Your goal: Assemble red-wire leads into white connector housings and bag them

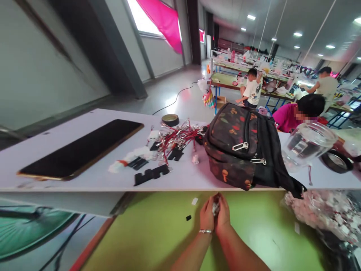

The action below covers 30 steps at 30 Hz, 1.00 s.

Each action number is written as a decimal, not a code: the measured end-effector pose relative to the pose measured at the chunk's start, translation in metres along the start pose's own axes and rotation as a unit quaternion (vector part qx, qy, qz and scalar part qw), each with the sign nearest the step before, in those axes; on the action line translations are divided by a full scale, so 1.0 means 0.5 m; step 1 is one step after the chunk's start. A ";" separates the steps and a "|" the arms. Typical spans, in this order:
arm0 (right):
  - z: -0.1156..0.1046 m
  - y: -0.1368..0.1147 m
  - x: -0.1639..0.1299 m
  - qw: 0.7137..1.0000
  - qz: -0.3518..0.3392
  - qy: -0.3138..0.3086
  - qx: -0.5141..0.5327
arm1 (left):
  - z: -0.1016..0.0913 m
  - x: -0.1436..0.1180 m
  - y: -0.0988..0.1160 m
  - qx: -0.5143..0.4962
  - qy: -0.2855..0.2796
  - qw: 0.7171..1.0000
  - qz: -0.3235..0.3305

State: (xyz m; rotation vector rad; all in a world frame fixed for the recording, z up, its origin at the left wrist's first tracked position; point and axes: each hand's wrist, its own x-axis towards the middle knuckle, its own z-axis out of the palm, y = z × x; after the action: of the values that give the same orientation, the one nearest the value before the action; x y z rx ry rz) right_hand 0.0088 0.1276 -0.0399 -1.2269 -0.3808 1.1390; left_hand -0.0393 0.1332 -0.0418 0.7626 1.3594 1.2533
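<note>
Low in the middle of the view, my left hand point(207, 213) and my right hand point(223, 212) are pressed together over the green tabletop point(158, 229). Between the palms shows a bit of small whitish, shiny pieces point(216, 208); the fingers hide the rest, and their exact kind is unclear. Both hands are closed around them. A bracelet point(205, 231) circles my left wrist. Left of the hands, a small white piece point(194, 201) and a small black piece point(188, 218) lie on the green surface.
On the white shelf point(191, 180) ahead are a phone point(84, 148), red wires with metal ends point(180, 139), black strips point(151, 174), a tape roll point(170, 119), a patterned bag point(231, 146) and a clear jar point(308, 145). Bagged white parts point(327, 210) lie right. People sit beyond.
</note>
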 end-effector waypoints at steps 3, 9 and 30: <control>-0.002 -0.032 -0.029 0.999 0.004 0.000 0.036 | 0.007 -0.028 0.024 -0.069 0.002 0.995 -0.071; -0.002 -0.111 -0.116 0.999 0.012 -0.007 0.038 | 0.007 -0.109 0.094 -0.125 0.020 0.988 -0.085; 0.389 -0.512 -0.185 0.901 -0.362 -0.193 -0.141 | -0.018 -0.087 0.698 -0.091 0.036 0.949 0.298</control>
State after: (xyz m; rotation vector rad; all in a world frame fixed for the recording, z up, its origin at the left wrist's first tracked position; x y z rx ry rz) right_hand -0.0583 0.1776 0.2840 -0.9532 -1.2290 0.6708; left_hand -0.1095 0.1734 0.3006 1.0478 1.0767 1.8662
